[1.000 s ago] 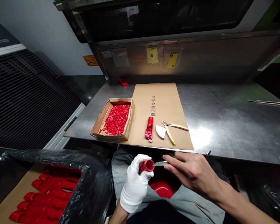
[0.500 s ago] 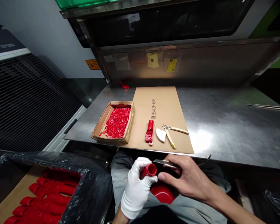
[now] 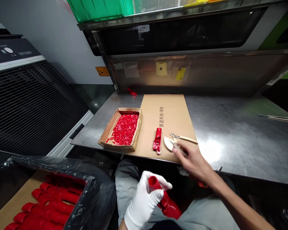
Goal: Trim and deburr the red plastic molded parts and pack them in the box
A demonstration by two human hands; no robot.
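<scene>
My left hand (image 3: 144,201), in a white glove, is wrapped round a red plastic tubular part (image 3: 168,205) above my lap, its round open end facing up. My bare right hand (image 3: 194,161) reaches over the front edge of the cardboard sheet (image 3: 168,102), its fingers closed on a utility knife (image 3: 180,150), which is partly hidden and smeared by motion. Against the fingertips lies a white fan-shaped piece (image 3: 168,143). Cutting pliers (image 3: 188,139) with cream handles rest just beyond, one handle covered by the hand. A second red part (image 3: 157,140) lies to their left.
A shallow cardboard box (image 3: 139,127) of small red scraps stands left on the metal bench (image 3: 230,127). At lower left, a bin lined with black plastic (image 3: 93,195) holds several red parts (image 3: 50,204). A red scrap (image 3: 132,92) lies at the back; thin rods (image 3: 278,118) lie far right.
My right hand has moved with the knife away from the held part, forward to the cardboard by the white piece. My left hand has lowered slightly and the red part is tilted differently. The view has shifted.
</scene>
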